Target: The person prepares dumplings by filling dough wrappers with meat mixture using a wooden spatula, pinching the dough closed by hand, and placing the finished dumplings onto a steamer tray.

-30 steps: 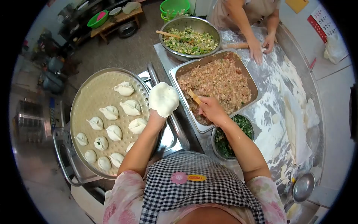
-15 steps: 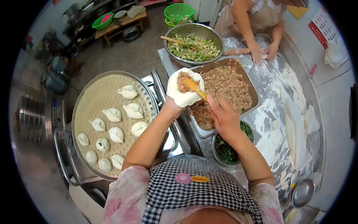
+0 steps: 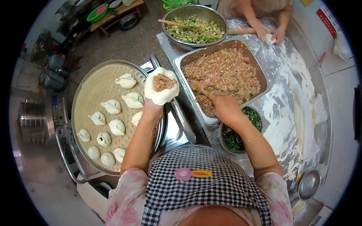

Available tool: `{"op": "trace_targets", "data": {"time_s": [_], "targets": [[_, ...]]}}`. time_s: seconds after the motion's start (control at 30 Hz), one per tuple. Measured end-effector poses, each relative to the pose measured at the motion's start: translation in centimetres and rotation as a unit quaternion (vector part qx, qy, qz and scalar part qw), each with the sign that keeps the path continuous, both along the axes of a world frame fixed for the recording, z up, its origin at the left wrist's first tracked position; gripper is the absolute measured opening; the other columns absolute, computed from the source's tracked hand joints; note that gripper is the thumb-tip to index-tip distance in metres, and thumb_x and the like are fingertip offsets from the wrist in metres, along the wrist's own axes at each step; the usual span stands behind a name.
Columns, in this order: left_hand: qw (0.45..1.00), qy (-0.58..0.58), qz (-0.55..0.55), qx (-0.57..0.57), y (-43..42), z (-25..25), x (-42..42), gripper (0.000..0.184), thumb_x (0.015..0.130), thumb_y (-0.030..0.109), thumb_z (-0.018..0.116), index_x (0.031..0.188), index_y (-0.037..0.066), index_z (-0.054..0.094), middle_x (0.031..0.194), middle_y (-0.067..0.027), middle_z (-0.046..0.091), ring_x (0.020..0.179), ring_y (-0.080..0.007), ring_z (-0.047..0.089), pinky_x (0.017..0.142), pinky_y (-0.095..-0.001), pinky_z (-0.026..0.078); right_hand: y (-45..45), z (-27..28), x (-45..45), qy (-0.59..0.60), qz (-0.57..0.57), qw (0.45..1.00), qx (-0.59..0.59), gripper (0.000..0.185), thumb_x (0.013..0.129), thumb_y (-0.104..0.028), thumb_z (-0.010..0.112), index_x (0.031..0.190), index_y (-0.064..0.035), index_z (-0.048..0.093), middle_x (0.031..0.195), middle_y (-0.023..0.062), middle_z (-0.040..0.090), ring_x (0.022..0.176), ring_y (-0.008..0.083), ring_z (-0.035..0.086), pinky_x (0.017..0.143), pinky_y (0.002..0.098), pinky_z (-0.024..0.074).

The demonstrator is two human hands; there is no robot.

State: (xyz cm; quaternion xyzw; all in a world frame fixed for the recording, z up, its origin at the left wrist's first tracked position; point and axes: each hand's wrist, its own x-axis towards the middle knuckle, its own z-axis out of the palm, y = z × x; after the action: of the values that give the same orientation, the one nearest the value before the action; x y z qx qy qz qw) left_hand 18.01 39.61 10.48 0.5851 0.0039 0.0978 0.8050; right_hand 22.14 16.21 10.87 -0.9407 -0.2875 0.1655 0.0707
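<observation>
My left hand [image 3: 153, 107] supports a round dough wrapper [image 3: 160, 97] from beneath, its fingers hidden under the dough. A lump of meat filling [image 3: 164, 82] sits in the middle of that wrapper. With my right hand [image 3: 226, 110] I grip a wooden spatula [image 3: 203, 91], its tip down in the meat filling of a rectangular metal tray [image 3: 182, 60]. To the left, a round perforated steamer tray [image 3: 88, 81] carries several shaped dumplings [image 3: 111, 106], close to my left forearm. A bowl of chopped greens [image 3: 241, 132] stands just under my right wrist.
Beyond the meat tray is a large steel bowl [image 3: 225, 33] of chopped vegetable filling with a wooden handle in it. Another person's hands [image 3: 279, 34] hold a small dough round beside a rolling pin [image 3: 243, 31] on the floured table [image 3: 277, 81]. A metal ladle [image 3: 309, 184] lies at lower right.
My right hand has drawn the spatula off the wrapper and lowered it into the meat tray. My left hand has shifted left with the filled wrapper, towards the steamer tray.
</observation>
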Motion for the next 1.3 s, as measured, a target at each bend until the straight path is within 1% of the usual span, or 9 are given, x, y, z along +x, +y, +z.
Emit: {"op": "trace_targets", "data": {"time_s": [0.27, 0.37, 0.47, 0.57, 0.67, 0.77, 0.87, 1.03, 1.3], "targets": [[0.996, 0.074, -0.022, -0.041, -2.1, -0.1, -2.0, 0.021, 0.067, -0.005, 0.065, 0.079, 0.004, 0.051, 0.075, -0.0036, 0.058, 0.061, -0.0102, 0.054, 0.054, -0.0232, 0.043, -0.5, 0.9, -1.7, 0.127, -0.073, 0.943, 0.298, 0.031, 0.084, -0.002, 0.049, 0.114, 0.0006, 0.056, 0.075, 0.0180, 0.059, 0.069, 0.0337, 0.057, 0.064, 0.0385, 0.0459], [0.997, 0.080, -0.016, -0.013, -2.2, 0.2, -1.8, 0.022, 0.067, -0.003, 0.068, 0.081, 0.005, 0.053, 0.074, -0.0008, 0.058, 0.059, -0.0078, 0.054, 0.053, -0.0219, 0.043, -0.2, 3.4, -3.4, 0.081, -0.058, 0.924, 0.370, 0.040, 0.082, 0.001, 0.053, 0.121, -0.0048, 0.055, 0.077, 0.0135, 0.057, 0.069, 0.0297, 0.056, 0.063, 0.0348, 0.0460], [0.997, 0.059, -0.035, 0.023, -2.7, 2.3, -1.6, 0.026, 0.065, -0.002, 0.070, 0.085, 0.005, 0.056, 0.077, 0.0003, 0.059, 0.067, -0.0081, 0.057, 0.061, -0.0227, 0.045, 0.0, 3.5, -3.8, -0.139, 0.069, 0.931, 0.329, 0.042, 0.078, 0.000, 0.051, 0.119, -0.0097, 0.056, 0.082, 0.0113, 0.057, 0.073, 0.0288, 0.057, 0.063, 0.0368, 0.0483], [0.998, 0.008, -0.054, 0.031, -3.0, 3.8, -1.6, 0.032, 0.063, -0.003, 0.071, 0.090, 0.004, 0.057, 0.080, 0.0002, 0.060, 0.070, -0.0089, 0.057, 0.065, -0.0236, 0.045, -0.3, 3.8, -3.8, -0.165, 0.109, 0.941, 0.275, 0.049, 0.075, 0.001, 0.054, 0.121, -0.0159, 0.056, 0.081, 0.0082, 0.055, 0.072, 0.0273, 0.057, 0.059, 0.0361, 0.0484], [0.985, -0.047, -0.123, 0.114, -1.8, 4.1, -0.9, 0.031, 0.063, -0.003, 0.071, 0.090, 0.003, 0.058, 0.082, -0.0012, 0.061, 0.071, -0.0102, 0.058, 0.066, -0.0243, 0.046, -0.7, 5.9, -3.2, -0.145, 0.132, 0.954, 0.227, 0.050, 0.076, 0.000, 0.055, 0.122, -0.0195, 0.056, 0.080, 0.0080, 0.053, 0.069, 0.0275, 0.057, 0.059, 0.0365, 0.0483], [0.997, -0.016, -0.070, 0.041, -2.9, 4.5, -1.5, 0.024, 0.066, -0.002, 0.070, 0.087, 0.002, 0.058, 0.081, -0.0021, 0.061, 0.072, -0.0108, 0.058, 0.067, -0.0245, 0.047, -1.1, 8.3, -2.1, -0.090, 0.136, 0.968, 0.191, 0.049, 0.078, 0.000, 0.054, 0.122, -0.0204, 0.057, 0.078, 0.0086, 0.054, 0.067, 0.0275, 0.056, 0.059, 0.0365, 0.0476], [0.989, 0.021, -0.147, -0.003, -1.8, 4.9, -1.1, 0.027, 0.067, -0.002, 0.070, 0.091, 0.002, 0.057, 0.084, -0.0036, 0.061, 0.077, -0.0117, 0.059, 0.070, -0.0252, 0.048, -2.2, 10.0, -1.0, -0.019, 0.119, 0.943, 0.310, 0.046, 0.080, -0.001, 0.054, 0.122, -0.0188, 0.057, 0.073, 0.0101, 0.052, 0.065, 0.0274, 0.055, 0.057, 0.0370, 0.0461], [0.998, -0.019, -0.023, -0.053, -3.4, 4.6, -1.0, 0.027, 0.071, -0.004, 0.066, 0.095, 0.001, 0.056, 0.084, -0.0055, 0.060, 0.076, -0.0122, 0.058, 0.062, -0.0230, 0.046, -0.9, 8.2, -2.0, -0.095, 0.088, 0.950, 0.283, 0.041, 0.083, 0.002, 0.052, 0.123, -0.0085, 0.056, 0.073, 0.0119, 0.054, 0.065, 0.0237, 0.053, 0.062, 0.0326, 0.0441], [0.994, -0.058, -0.014, 0.094, -1.5, 0.5, -0.1, 0.061, 0.066, -0.007, 0.071, 0.117, 0.003, 0.040, 0.102, -0.0083, 0.054, 0.092, -0.0162, 0.057, 0.080, -0.0296, 0.049, -1.6, 9.2, -2.6, 0.010, 0.051, 0.943, 0.328, 0.041, 0.080, 0.002, 0.052, 0.120, -0.0083, 0.057, 0.085, 0.0148, 0.061, 0.076, 0.0297, 0.061, 0.067, 0.0363, 0.0487]]}}
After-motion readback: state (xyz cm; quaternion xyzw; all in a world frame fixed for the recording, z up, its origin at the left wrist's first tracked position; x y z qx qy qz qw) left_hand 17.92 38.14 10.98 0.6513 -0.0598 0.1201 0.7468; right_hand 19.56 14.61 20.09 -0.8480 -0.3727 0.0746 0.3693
